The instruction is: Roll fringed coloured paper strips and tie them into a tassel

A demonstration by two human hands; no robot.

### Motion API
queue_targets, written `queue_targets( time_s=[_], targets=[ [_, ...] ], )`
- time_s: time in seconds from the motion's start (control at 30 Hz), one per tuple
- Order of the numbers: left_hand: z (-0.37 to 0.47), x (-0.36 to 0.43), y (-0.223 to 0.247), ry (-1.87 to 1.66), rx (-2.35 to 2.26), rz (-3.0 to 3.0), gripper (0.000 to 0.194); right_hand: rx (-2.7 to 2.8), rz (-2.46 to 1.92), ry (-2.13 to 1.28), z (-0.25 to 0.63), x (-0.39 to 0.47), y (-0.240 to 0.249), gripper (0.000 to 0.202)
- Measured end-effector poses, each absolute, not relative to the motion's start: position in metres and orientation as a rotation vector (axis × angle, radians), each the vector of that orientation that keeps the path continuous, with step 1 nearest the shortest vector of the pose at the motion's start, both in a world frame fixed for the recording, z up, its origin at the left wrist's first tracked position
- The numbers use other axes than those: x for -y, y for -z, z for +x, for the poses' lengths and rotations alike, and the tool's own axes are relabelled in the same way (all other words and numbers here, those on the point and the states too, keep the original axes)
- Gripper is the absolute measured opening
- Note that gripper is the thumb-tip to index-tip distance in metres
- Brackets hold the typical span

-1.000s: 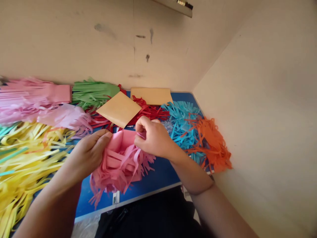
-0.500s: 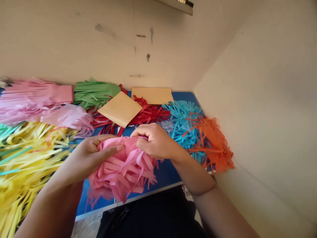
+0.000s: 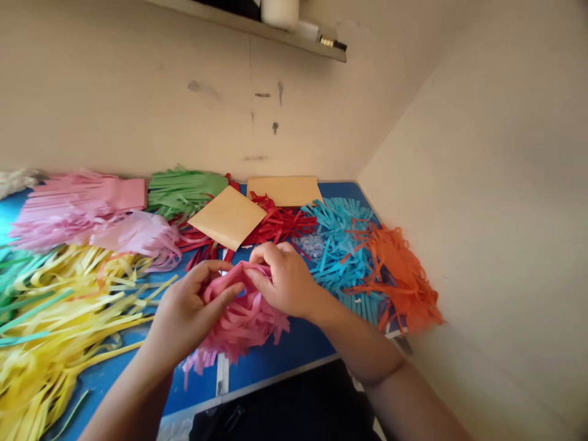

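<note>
A bunch of pink fringed tissue paper [image 3: 250,321] hangs between my two hands above the front of the blue table. My left hand [image 3: 190,306] grips its upper left edge, thumb in front and fingers behind. On the other side, my right hand [image 3: 285,278] pinches the top band with thumb and bent fingers. Between the hands the band is folded to a raised corner, and cut strips dangle below it. A tan paper square [image 3: 227,217] lies just beyond my hands, on top of red paper strips [image 3: 280,222].
Yellow fringe [image 3: 68,318] spreads over the left of the blue table [image 3: 275,364]. Pink fringe [image 3: 87,202] and green fringe [image 3: 188,190] lie along the wall. Blue fringe [image 3: 340,245] and orange fringe [image 3: 404,275] are at the right. A shelf [image 3: 239,27] juts from the wall.
The pink paper is drawn in narrower, its band now folded to a corner. My left hand has moved right, closer to my right hand. The view has tipped up, bringing in more shelf.
</note>
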State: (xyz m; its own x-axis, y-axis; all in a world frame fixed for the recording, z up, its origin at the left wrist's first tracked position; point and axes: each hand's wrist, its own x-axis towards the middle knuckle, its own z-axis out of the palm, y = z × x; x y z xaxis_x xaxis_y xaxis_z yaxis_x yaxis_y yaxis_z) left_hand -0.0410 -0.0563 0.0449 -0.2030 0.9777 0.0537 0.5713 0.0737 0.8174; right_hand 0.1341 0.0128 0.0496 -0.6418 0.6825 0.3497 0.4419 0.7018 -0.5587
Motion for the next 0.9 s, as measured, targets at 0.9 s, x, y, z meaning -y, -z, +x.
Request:
queue_targets(
  time_s=[0.9],
  targets=[
    [-0.039,0.067,-0.004,-1.303,-1.547,0.808,0.045,2.153,-0.801,-0.824,0.124,-0.010,-0.012,0.009]
  ],
)
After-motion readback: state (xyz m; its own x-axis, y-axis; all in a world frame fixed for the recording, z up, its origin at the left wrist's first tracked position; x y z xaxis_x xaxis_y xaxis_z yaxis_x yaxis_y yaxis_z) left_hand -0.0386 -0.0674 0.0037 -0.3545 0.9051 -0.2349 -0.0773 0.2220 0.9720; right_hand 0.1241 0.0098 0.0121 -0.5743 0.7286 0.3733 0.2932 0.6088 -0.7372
